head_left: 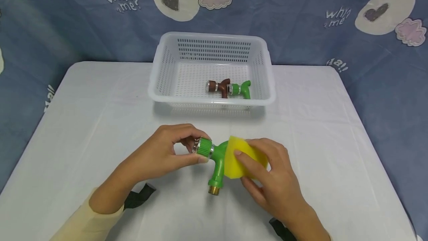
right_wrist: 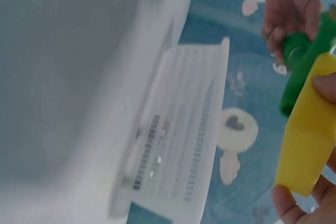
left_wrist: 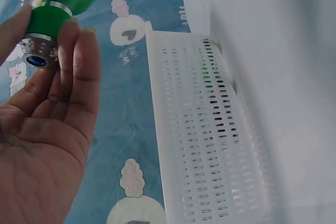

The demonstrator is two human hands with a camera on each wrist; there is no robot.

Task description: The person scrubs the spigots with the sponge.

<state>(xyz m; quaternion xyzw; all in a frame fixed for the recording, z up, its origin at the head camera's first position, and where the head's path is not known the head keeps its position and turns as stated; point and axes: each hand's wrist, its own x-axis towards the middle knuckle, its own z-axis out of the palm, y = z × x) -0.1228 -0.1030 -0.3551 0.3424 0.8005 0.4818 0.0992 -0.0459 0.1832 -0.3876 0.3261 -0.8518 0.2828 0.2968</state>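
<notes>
Nearest you, a black strap (head_left: 282, 230) lies by your right wrist and another black strap (head_left: 138, 196) by your left, with a pale yellow sleeve (head_left: 90, 218) on that forearm. Your hands are partly closed, both above the middle of the white surface (head_left: 83, 122). Your right hand (head_left: 281, 176) grips a yellow sponge (head_left: 247, 147) between thumb and fingers. Your left hand (head_left: 164, 151) pinches the ribbed collar of a green tap (head_left: 219, 163), holding it up off the surface, its brass threaded end pointing toward the near edge. The sponge sits against the tap's right side.

Beyond your hands, a white slotted basket (head_left: 211, 100) stands by the middle of the far edge. In its near right part you have a brown tap (head_left: 223, 87) and, just beside it toward the right edge, a smaller-looking green one. Behind the far edge hangs a blue printed cloth (head_left: 291, 18).
</notes>
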